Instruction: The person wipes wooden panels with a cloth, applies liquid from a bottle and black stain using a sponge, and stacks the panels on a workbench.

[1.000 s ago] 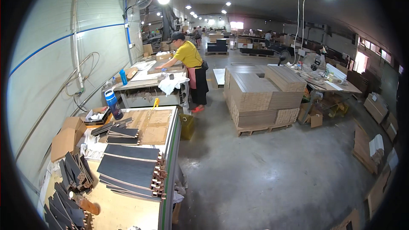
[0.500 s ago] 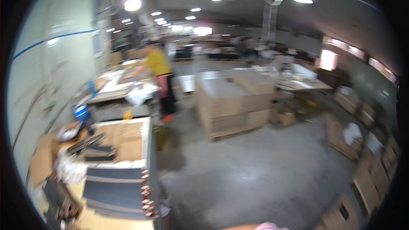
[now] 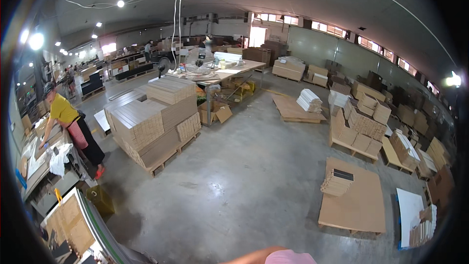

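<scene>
One broad stretch of grey floor (image 3: 220, 176) runs between the table (image 3: 97, 227) at lower left, the tall board stack (image 3: 156, 122) beyond and the brown sheet (image 3: 359, 210) at right. Dark boards (image 3: 61, 250) lie on the table, well left of the bare arm (image 3: 254, 255), which slopes down leftward from a pink sleeve (image 3: 291, 257) at the lower edge. Each hand is out of view; whether spread or pinching anything, I cannot tell.

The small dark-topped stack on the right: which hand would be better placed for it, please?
Probably the right hand: the stack lies right of centre, though seemingly beyond reach; neither hand is in view.
</scene>
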`<state>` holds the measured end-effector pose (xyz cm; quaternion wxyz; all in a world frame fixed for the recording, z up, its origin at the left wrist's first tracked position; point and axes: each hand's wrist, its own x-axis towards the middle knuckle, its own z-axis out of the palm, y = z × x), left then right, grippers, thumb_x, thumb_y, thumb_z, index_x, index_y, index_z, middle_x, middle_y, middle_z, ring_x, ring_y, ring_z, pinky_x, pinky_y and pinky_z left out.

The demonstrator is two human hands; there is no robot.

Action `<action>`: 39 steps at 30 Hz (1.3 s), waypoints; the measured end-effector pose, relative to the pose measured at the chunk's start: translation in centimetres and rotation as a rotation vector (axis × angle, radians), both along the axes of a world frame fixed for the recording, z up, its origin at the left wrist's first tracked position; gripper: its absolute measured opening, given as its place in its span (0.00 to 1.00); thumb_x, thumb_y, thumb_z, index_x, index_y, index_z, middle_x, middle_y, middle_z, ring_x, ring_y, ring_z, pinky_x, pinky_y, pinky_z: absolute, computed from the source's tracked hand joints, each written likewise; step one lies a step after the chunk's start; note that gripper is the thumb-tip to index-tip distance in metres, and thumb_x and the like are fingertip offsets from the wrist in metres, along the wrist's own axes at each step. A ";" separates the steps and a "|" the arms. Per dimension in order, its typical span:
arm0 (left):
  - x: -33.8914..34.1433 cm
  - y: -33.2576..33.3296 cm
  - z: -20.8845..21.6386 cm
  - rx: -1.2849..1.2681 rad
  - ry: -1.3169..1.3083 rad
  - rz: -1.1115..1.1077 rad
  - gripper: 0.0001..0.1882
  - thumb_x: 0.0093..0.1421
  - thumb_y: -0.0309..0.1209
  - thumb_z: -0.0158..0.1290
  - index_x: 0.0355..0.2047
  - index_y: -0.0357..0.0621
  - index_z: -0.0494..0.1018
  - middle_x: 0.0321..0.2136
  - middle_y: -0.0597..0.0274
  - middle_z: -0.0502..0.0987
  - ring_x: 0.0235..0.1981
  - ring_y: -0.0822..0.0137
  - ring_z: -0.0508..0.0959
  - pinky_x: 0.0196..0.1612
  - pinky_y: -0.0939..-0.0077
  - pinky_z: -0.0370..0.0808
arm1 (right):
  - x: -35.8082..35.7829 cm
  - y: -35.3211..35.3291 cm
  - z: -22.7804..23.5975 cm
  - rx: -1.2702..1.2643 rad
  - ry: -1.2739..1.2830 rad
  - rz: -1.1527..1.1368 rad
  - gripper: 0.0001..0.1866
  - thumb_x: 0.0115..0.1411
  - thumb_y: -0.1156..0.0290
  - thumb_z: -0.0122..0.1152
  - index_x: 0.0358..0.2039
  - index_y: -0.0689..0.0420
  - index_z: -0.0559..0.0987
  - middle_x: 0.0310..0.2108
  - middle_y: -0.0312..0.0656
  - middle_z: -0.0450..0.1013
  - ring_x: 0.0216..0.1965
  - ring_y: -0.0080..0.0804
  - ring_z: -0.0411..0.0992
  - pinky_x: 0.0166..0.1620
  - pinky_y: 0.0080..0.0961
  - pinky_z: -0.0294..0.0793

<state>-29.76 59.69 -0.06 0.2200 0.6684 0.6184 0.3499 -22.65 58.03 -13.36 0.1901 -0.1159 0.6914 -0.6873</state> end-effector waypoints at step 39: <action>-7.1 34.2 -22.9 -0.356 0.398 0.824 0.33 0.70 0.31 0.61 0.72 0.38 0.65 0.60 0.35 0.76 0.60 0.45 0.78 0.65 0.53 0.76 | 16.6 59.9 -42.3 -0.349 -0.801 -1.096 0.38 0.67 0.54 0.68 0.72 0.59 0.71 0.48 0.55 0.82 0.21 0.39 0.74 0.23 0.40 0.69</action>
